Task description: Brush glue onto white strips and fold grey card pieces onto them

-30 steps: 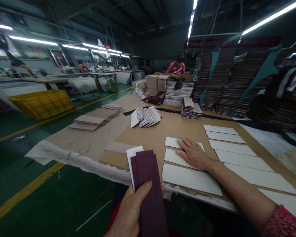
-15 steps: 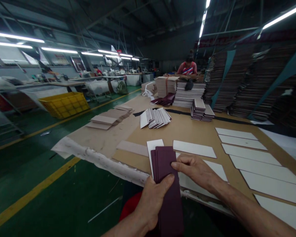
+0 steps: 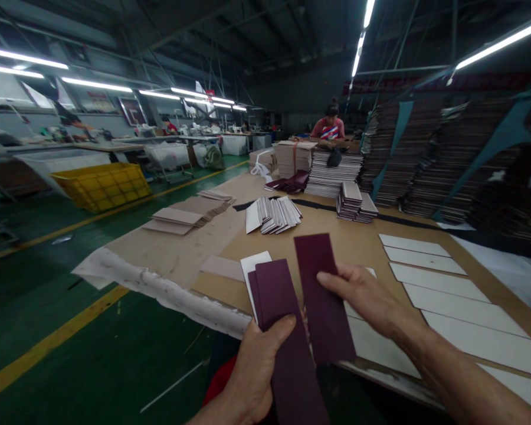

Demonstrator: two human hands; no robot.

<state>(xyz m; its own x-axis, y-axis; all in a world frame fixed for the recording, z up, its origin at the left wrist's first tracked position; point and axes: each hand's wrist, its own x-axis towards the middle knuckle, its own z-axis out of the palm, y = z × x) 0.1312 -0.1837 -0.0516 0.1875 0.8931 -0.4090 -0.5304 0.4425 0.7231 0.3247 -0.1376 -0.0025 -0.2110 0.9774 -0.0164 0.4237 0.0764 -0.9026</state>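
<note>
My left hand [image 3: 265, 360] is closed around a stack of dark purple strips [image 3: 278, 295], its thumb lying across the top one. A white-faced piece [image 3: 248, 270] sticks out behind that stack on the left. In my right hand [image 3: 367, 292] is a single dark purple strip [image 3: 321, 295], pinched at its right edge with the thumb on its face; it is apart from the stack at the top. Beneath and beyond this strip, white panels [image 3: 380, 342] lie on the table near the right hand, partly hidden. A beige strip [image 3: 222, 267] lies left of the stack.
White panels [image 3: 451, 298] lie in a row at the right. A fanned pile of white pieces [image 3: 277, 215], beige boards [image 3: 177, 219] and tall stacks [image 3: 334, 172] stand farther back. A person [image 3: 331, 126] sits beyond them. A yellow crate [image 3: 101, 186] is on the floor at left.
My right hand has drawn one purple strip off the stack and moved it right. The left hand still holds the rest, now tilted more to the left. The view has shifted slightly.
</note>
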